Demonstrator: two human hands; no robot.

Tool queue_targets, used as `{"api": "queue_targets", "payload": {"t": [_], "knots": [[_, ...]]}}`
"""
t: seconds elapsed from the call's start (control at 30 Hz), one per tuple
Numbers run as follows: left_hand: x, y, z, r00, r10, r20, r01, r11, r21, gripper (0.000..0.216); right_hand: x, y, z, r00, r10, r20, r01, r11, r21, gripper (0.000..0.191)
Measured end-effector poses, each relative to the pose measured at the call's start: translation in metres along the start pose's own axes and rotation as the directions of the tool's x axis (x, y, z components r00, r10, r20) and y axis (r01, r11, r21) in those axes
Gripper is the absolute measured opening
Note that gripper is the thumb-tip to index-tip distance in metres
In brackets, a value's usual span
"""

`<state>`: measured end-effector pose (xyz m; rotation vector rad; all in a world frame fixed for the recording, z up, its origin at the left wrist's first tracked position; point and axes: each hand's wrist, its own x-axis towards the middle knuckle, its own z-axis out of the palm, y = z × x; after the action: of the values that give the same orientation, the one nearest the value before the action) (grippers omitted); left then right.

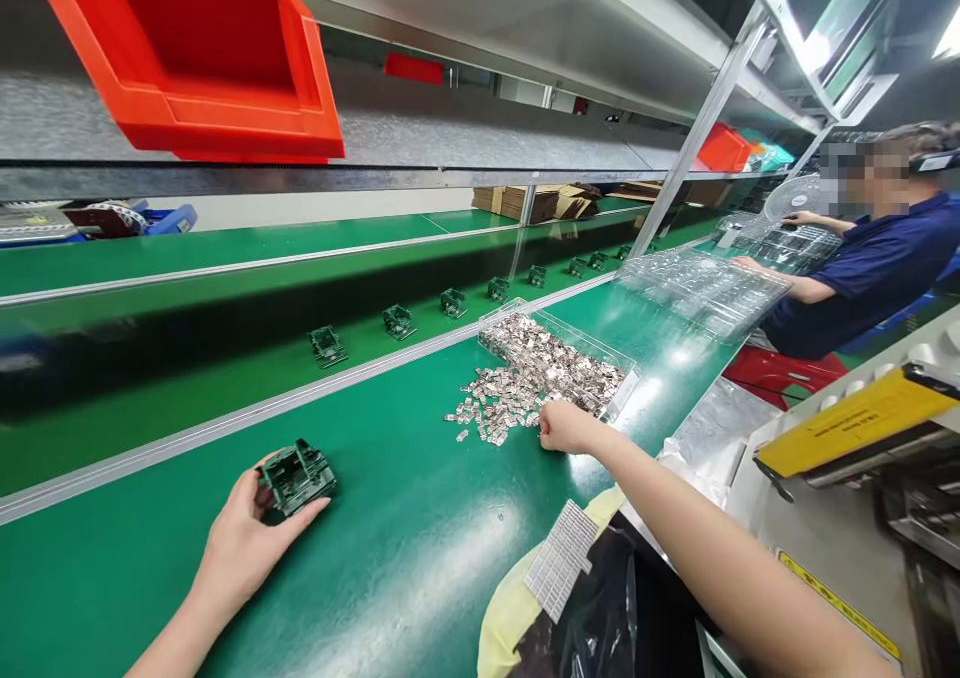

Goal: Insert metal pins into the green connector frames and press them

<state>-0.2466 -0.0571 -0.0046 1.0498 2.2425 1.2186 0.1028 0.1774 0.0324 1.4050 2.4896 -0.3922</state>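
My left hand [244,533] is closed around a dark green, open-framed plastic part [298,480], held just above the green bench at the lower left. At the right edge of a loose heap of small silvery metal pieces [495,403], my right hand [562,426] has its fingers curled together. Whatever is between those fingertips is hidden. Behind the heap, a clear plastic tray [624,390] lies full of the same metal pieces, some spilling from its near side.
Similar green parts [398,322] sit in a row on the green strip beyond a metal rail [225,416]. A red bin [225,123] overhangs at upper left. On the right, a co-worker [885,248] handles clear trays [697,288]. A silvery gridded sheet [561,558] lies near my body.
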Motion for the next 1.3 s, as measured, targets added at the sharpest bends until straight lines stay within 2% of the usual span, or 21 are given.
{"api": "queue_targets", "payload": {"t": [0.07, 0.13, 0.27, 0.4, 0.47, 0.53, 0.57, 0.6, 0.67, 0.77, 0.83, 0.9, 1.0, 1.07, 1.1, 1.23, 1.3], "knots": [[-0.009, 0.013, 0.010, 0.994, -0.105, -0.004, 0.102, 0.977, -0.187, 0.056, -0.003, 0.000, 0.004, 0.999, 0.016, -0.045, -0.014, 0.999, 0.045, 0.021], [-0.020, 0.029, 0.026, 0.991, -0.129, 0.026, 0.130, 0.927, -0.351, 0.056, -0.006, 0.002, 0.009, 0.994, 0.022, -0.108, -0.011, 0.994, 0.106, 0.022], [-0.049, 0.068, 0.064, 0.992, -0.028, 0.126, 0.098, 0.804, -0.587, 0.060, -0.021, 0.004, 0.018, 0.958, 0.038, -0.284, 0.044, 0.960, 0.278, 0.021], [-0.077, 0.097, 0.098, 0.949, 0.041, 0.312, 0.197, 0.695, -0.691, 0.059, -0.058, -0.007, 0.030, 0.921, 0.072, -0.383, 0.124, 0.878, 0.462, 0.013], [-0.087, 0.102, 0.111, 0.922, 0.096, 0.374, 0.226, 0.651, -0.725, 0.060, -0.081, -0.017, 0.038, 0.903, 0.080, -0.422, 0.224, 0.752, 0.621, 0.015], [-0.094, 0.100, 0.120, 0.899, 0.154, 0.409, 0.232, 0.624, -0.746, 0.062, -0.102, -0.028, 0.047, 0.884, 0.111, -0.453, 0.330, 0.536, 0.777, 0.025], [-0.097, 0.098, 0.122, 0.889, 0.173, 0.423, 0.235, 0.620, -0.749, 0.063, -0.111, -0.033, 0.051, 0.877, 0.134, -0.461, 0.363, 0.442, 0.820, 0.028], [-0.098, 0.095, 0.124, 0.881, 0.181, 0.438, 0.243, 0.621, -0.745, 0.063, -0.118, -0.038, 0.056, 0.871, 0.158, -0.466, 0.377, 0.395, 0.838, 0.027], [-0.101, 0.090, 0.124, 0.869, 0.169, 0.465, 0.266, 0.632, -0.728, 0.061, -0.128, -0.047, 0.066, 0.844, 0.188, -0.503, 0.385, 0.440, 0.811, 0.019], [-0.102, 0.087, 0.122, 0.873, 0.141, 0.466, 0.284, 0.630, -0.723, 0.060, -0.134, -0.059, 0.074, 0.740, 0.197, -0.643, 0.450, 0.565, 0.692, 0.013], [-0.102, 0.086, 0.122, 0.881, 0.145, 0.450, 0.280, 0.608, -0.743, 0.059, -0.136, -0.066, 0.075, 0.693, 0.177, -0.699, 0.486, 0.602, 0.633, 0.012], [-0.102, 0.084, 0.123, 0.878, 0.169, 0.447, 0.277, 0.583, -0.764, 0.055, -0.137, -0.073, 0.075, 0.714, 0.153, -0.683, 0.493, 0.582, 0.646, 0.012], [-0.104, 0.078, 0.126, 0.860, 0.221, 0.459, 0.275, 0.557, -0.783, 0.052, -0.137, -0.084, 0.075, 0.820, 0.140, -0.556, 0.451, 0.440, 0.776, 0.010], [-0.106, 0.075, 0.126, 0.841, 0.256, 0.476, 0.276, 0.554, -0.786, 0.051, -0.135, -0.090, 0.077, 0.855, 0.147, -0.497, 0.419, 0.368, 0.830, 0.008], [-0.107, 0.074, 0.126, 0.833, 0.270, 0.484, 0.275, 0.557, -0.783, 0.050, -0.133, -0.093, 0.079, 0.850, 0.151, -0.505, 0.427, 0.364, 0.828, 0.007], [-0.110, 0.075, 0.123, 0.817, 0.292, 0.498, 0.260, 0.585, -0.768, 0.045, -0.125, -0.104, 0.085, 0.764, 0.195, -0.615, 0.488, 0.448, 0.749, 0.006], [-0.111, 0.076, 0.122, 0.818, 0.288, 0.499, 0.257, 0.593, -0.763, 0.042, -0.122, -0.109, 0.088, 0.760, 0.225, -0.610, 0.472, 0.454, 0.756, 0.005]]}}
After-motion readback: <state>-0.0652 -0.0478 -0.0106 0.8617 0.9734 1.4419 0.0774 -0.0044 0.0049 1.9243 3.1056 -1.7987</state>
